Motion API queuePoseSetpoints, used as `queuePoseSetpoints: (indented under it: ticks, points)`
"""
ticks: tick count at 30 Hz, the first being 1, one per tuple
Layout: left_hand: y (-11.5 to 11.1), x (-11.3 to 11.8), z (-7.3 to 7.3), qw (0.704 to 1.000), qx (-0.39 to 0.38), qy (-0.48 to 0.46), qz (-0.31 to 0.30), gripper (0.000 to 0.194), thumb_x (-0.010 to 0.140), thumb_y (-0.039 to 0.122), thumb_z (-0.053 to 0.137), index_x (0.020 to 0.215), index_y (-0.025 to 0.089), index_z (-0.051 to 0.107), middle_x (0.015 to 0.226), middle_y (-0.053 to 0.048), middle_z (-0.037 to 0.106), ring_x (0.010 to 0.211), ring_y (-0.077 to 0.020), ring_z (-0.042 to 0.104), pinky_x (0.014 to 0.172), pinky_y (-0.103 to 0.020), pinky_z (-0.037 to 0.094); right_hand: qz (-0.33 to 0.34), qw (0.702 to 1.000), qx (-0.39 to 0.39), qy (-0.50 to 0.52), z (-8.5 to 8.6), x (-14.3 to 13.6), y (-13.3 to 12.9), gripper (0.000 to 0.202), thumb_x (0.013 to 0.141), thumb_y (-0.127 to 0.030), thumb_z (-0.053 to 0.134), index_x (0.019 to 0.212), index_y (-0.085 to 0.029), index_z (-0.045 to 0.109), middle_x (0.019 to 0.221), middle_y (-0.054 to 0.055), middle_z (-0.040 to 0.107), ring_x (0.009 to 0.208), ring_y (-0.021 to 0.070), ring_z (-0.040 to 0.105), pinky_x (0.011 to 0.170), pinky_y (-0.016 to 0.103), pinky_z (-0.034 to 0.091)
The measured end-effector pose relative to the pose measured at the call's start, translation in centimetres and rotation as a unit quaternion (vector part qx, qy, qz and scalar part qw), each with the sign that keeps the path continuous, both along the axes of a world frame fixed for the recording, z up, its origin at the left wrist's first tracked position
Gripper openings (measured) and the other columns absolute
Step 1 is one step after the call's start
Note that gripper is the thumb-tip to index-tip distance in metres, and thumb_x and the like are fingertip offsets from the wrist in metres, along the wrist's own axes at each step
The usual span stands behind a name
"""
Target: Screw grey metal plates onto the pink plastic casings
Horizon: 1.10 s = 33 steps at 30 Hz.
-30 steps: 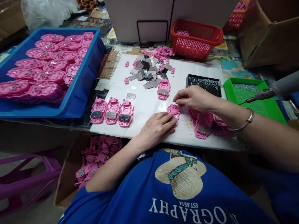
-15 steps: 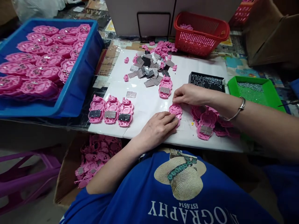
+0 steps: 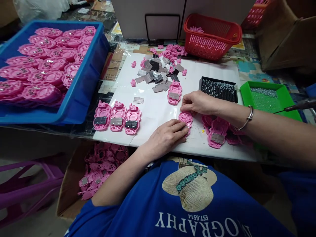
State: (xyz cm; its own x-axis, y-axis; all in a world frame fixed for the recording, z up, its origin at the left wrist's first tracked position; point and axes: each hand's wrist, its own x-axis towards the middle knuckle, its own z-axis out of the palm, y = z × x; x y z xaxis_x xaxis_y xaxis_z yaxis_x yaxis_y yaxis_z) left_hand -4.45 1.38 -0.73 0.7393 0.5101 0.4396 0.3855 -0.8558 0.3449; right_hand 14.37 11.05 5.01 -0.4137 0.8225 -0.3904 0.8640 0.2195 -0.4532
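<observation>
A pink plastic casing lies on the white board under both hands. My left hand rests at its left side, fingers bent over its lower part and holding it down. At the casing's upper end, my right hand has thumb and fingers pinched together; anything between the fingertips is hidden. Just above lies another pink casing with a grey metal plate in it. Three casings stand in a row to the left, among them one with a dark plate. A loose metal plate lies above them.
Metal plates and small pink parts are heaped behind. A black screw tray, a green tray and a screwdriver are at right. A red basket stands behind; a blue crate is left.
My right hand has shifted slightly left at the casing's upper end. The screwdriver at the right edge has come further left into view. My left hand stays on the casing.
</observation>
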Motion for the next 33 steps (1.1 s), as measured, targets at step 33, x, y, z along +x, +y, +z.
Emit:
queuePoseSetpoints:
  ticks: [33]
  points:
    - [0.0,0.0,0.2,1.000,-0.006,-0.004,0.005,0.026,0.098,0.028,0.054,0.116,0.011,0.061,0.119,-0.011,0.067,0.111,-0.0208,0.058,0.094,-0.036,0.057,-0.005,0.998,0.064,-0.017,-0.3,0.0,-1.0,0.011,0.088,-0.021,0.059,0.083,-0.015,0.067,0.075,0.002,0.065,0.065,0.0121,0.052,0.066,0.026,0.038]
